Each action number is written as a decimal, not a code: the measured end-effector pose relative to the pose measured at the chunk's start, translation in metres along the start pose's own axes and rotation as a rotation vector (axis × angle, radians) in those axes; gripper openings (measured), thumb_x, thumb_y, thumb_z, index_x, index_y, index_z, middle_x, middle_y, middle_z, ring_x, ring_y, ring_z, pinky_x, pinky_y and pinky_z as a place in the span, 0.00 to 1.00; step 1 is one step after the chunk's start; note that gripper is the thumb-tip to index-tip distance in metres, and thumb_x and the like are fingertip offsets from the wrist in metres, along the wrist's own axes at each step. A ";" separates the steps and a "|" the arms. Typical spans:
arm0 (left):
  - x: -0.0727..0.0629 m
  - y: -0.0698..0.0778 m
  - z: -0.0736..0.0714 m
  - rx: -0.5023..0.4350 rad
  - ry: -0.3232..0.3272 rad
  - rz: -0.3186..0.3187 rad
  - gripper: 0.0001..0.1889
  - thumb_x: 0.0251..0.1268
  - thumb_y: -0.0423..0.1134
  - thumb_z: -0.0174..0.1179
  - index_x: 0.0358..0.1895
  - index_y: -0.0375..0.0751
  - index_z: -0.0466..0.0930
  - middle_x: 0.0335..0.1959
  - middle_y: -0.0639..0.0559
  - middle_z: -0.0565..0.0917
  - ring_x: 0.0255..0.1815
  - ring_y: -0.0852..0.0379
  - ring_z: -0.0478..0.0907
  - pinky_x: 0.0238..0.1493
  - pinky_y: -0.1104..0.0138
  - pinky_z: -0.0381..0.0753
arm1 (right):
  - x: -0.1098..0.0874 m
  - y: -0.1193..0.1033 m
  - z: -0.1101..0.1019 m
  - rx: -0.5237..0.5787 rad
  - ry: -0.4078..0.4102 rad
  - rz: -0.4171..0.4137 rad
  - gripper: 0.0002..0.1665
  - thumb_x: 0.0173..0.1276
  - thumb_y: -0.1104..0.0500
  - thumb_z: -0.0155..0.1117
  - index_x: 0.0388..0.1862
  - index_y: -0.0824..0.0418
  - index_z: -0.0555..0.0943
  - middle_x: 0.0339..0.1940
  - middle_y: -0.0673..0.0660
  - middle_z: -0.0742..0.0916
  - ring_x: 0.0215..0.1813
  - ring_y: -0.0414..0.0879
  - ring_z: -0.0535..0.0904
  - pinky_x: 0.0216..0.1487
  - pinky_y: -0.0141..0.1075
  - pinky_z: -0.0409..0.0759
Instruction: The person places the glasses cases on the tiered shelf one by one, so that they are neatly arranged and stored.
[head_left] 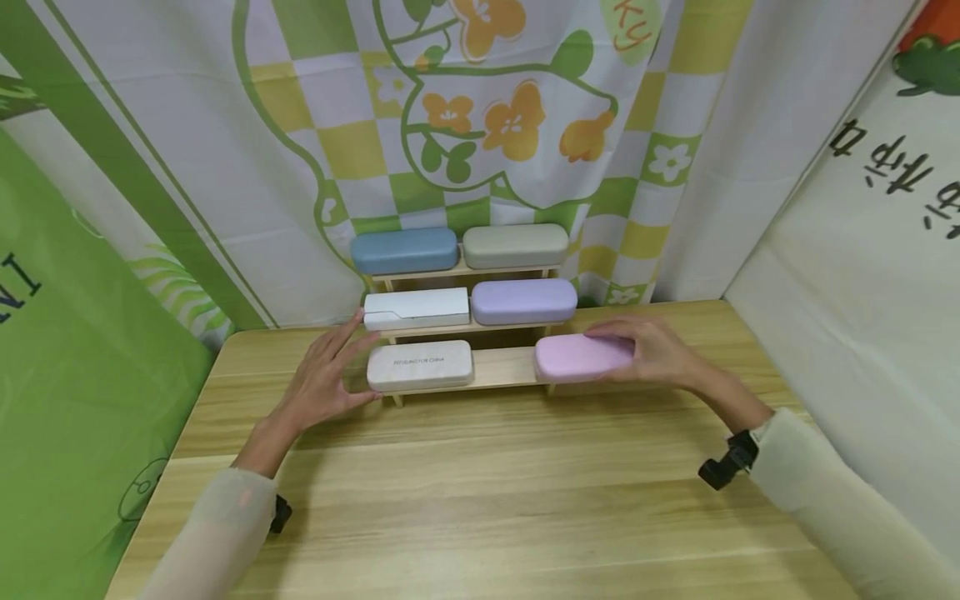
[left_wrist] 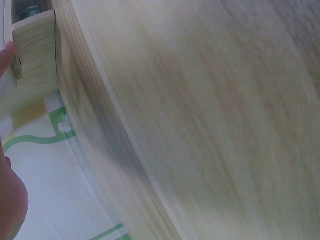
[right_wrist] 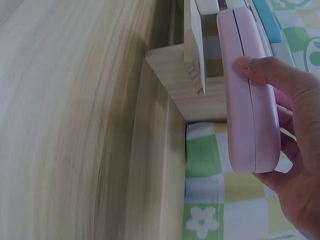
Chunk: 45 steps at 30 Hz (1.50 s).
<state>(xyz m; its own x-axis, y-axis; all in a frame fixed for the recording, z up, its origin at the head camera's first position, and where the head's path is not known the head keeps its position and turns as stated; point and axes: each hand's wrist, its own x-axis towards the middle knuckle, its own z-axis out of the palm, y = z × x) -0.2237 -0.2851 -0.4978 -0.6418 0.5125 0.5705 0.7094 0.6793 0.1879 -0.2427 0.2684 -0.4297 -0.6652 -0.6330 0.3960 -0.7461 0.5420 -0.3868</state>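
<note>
My right hand [head_left: 660,354] grips a pink glasses case [head_left: 576,358] at the right end of the lowest tier of a stepped wooden rack [head_left: 504,367]. In the right wrist view, the thumb lies across the seam of the case, which is closed, with the fingers behind it. At the rack's left end my left hand [head_left: 318,379] is spread, thumb and fingers apart, beside a cream glasses case [head_left: 420,367] with printed lettering. Whether its fingertips touch the rack or that case, I cannot tell. Only part of this hand shows in the left wrist view.
On the middle tier sit a white case [head_left: 420,307] and a lavender case [head_left: 525,302]. Above them, on the top tier, are a blue case [head_left: 405,250] and a grey-green case [head_left: 516,246]. A patterned curtain [head_left: 360,150] hangs behind the wooden table [head_left: 480,500].
</note>
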 end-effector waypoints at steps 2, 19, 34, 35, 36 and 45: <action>0.000 0.000 0.000 -0.003 0.001 0.002 0.59 0.30 0.47 0.92 0.75 0.41 0.73 0.84 0.34 0.60 0.76 0.32 0.68 0.72 0.32 0.67 | 0.002 -0.001 0.004 0.000 0.008 -0.002 0.38 0.41 0.57 0.93 0.56 0.61 0.90 0.54 0.59 0.92 0.57 0.61 0.87 0.58 0.52 0.85; -0.002 -0.001 0.001 0.004 -0.004 -0.002 0.60 0.30 0.48 0.93 0.76 0.42 0.72 0.85 0.37 0.58 0.76 0.32 0.68 0.72 0.33 0.68 | 0.020 -0.015 0.034 0.059 0.043 0.023 0.39 0.40 0.61 0.93 0.55 0.66 0.89 0.53 0.64 0.91 0.57 0.64 0.87 0.60 0.59 0.85; -0.001 -0.002 0.001 0.001 -0.011 -0.008 0.59 0.32 0.48 0.92 0.76 0.43 0.72 0.86 0.39 0.57 0.76 0.32 0.68 0.72 0.33 0.68 | 0.033 -0.027 0.055 0.064 0.058 0.040 0.41 0.39 0.59 0.94 0.56 0.67 0.88 0.55 0.64 0.91 0.57 0.63 0.87 0.60 0.56 0.86; -0.001 -0.002 0.001 0.000 -0.012 -0.009 0.59 0.32 0.48 0.92 0.76 0.43 0.72 0.86 0.39 0.57 0.76 0.32 0.68 0.72 0.32 0.68 | 0.034 -0.028 0.056 0.063 0.054 0.046 0.41 0.40 0.59 0.94 0.56 0.67 0.88 0.55 0.64 0.91 0.57 0.63 0.87 0.60 0.56 0.86; -0.001 -0.001 0.000 -0.002 -0.012 -0.009 0.59 0.32 0.49 0.92 0.76 0.43 0.72 0.86 0.39 0.57 0.76 0.32 0.68 0.72 0.32 0.68 | 0.034 -0.028 0.056 0.060 0.051 0.052 0.41 0.40 0.59 0.93 0.56 0.67 0.88 0.55 0.64 0.91 0.58 0.62 0.87 0.60 0.56 0.86; -0.001 -0.002 0.001 -0.004 -0.007 0.001 0.60 0.31 0.47 0.92 0.76 0.43 0.72 0.86 0.38 0.57 0.74 0.32 0.69 0.71 0.33 0.69 | 0.039 -0.030 0.066 0.032 0.059 0.055 0.40 0.42 0.56 0.93 0.56 0.67 0.88 0.56 0.64 0.91 0.58 0.62 0.87 0.60 0.55 0.86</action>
<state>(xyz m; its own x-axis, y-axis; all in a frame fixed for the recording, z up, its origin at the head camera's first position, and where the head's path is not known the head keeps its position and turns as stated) -0.2251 -0.2859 -0.4996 -0.6435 0.5168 0.5647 0.7111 0.6767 0.1910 -0.2442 0.1913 -0.4580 -0.7068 -0.5682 0.4214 -0.7073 0.5569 -0.4355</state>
